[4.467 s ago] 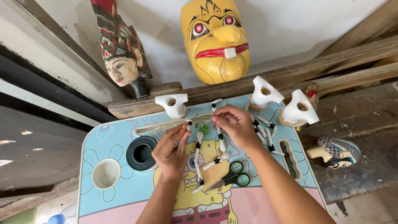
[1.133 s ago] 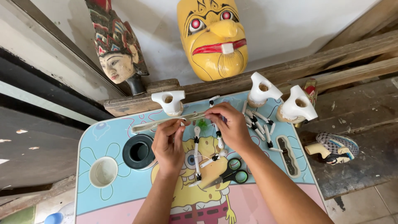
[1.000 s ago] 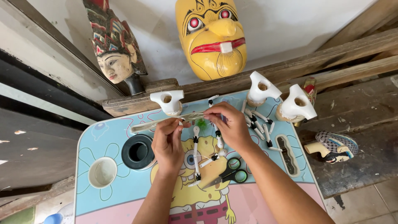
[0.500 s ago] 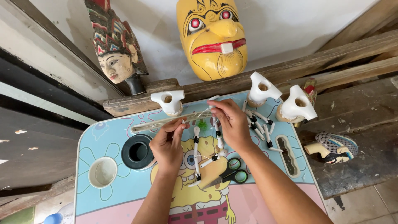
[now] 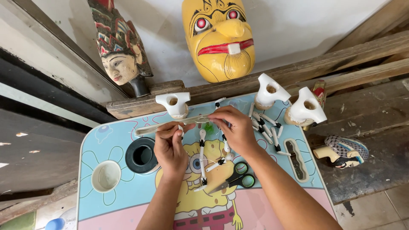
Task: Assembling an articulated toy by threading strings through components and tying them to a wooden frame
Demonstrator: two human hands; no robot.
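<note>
Head view, looking straight down at a small child's table (image 5: pixel 128 196) printed with a cartoon character in pale blue, pink and yellow. At its far edge both hands meet over a slim white puppet-arm piece with black joints (image 5: pixel 202 147), which lies pointing away from the person. Its upper end sits between the two sets of fingertips, near a tiny green object and a long pale stick (image 5: pixel 170 125) lying crosswise.

To work well here, it looks best to keep the small piece steady with one hand while the other makes fine movements only at the fingertips, with wrists kept low and close together.

Left hand (image 5: pixel 170 147) is curled, thumb and forefinger pinched together at the stick and the piece's top. Right hand (image 5: pixel 236 130) arches over from the right, fingers bent down and closed on something small; exactly what it pinches is hidden under the fingers. Both forearms reach up from the bottom of the picture, the right one at a slant.

Green-handled scissors (image 5: pixel 236 181) lie just below the right wrist. More white arm pieces (image 5: pixel 266 127) are scattered to the right. White carved torso shapes (image 5: pixel 173 104) stand along the far edge. A black ring (image 5: pixel 141 155) sits in a cup hole at left. Behind, a yellow mask (image 5: pixel 219 38) and a painted puppet head (image 5: pixel 119 55) lean on the wall.
</note>
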